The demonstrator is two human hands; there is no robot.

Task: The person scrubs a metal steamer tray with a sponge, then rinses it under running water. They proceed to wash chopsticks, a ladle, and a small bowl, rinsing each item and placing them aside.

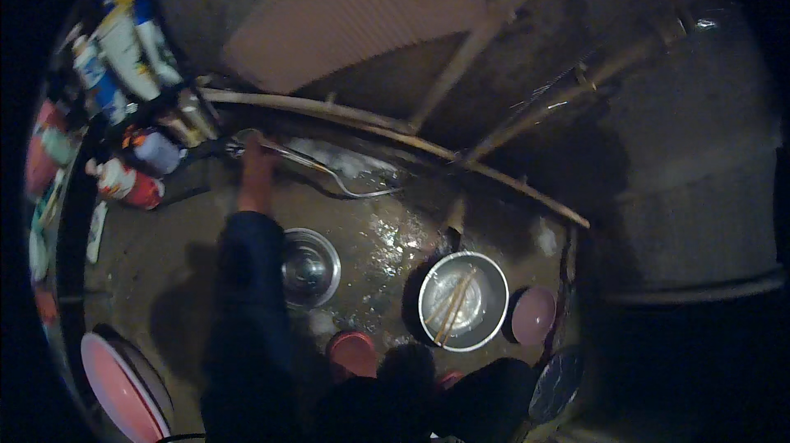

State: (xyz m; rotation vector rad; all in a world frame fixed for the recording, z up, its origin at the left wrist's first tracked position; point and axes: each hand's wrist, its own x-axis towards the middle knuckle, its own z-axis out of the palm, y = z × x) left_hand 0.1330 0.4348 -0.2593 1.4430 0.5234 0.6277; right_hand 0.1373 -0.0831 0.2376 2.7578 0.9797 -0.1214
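Observation:
My left hand [257, 162], in a dark sleeve, reaches up to the near end of a slim, bent, shiny metal thing [333, 177], perhaps a utensil. Blur hides whether the fingers close on it. Below and right of the hand, a round shiny bowl [310, 267] stands on the wet floor, partly behind the sleeve. Farther right is a metal pot [487, 335] with wooden chopsticks [455, 307] inside. A pink bowl [534, 316] sits beside the pot. A red round container [352, 351] lies near my dark-clothed legs. My right hand is out of view.
Bottles and packets [129, 183] crowd the left edge. A pink basin [123, 387] leans at the lower left. Wooden poles [395, 134] run across beyond the wet floor, with a ribbed reddish sheet [364, 17] behind. A dark round object [555, 384] is at the lower right.

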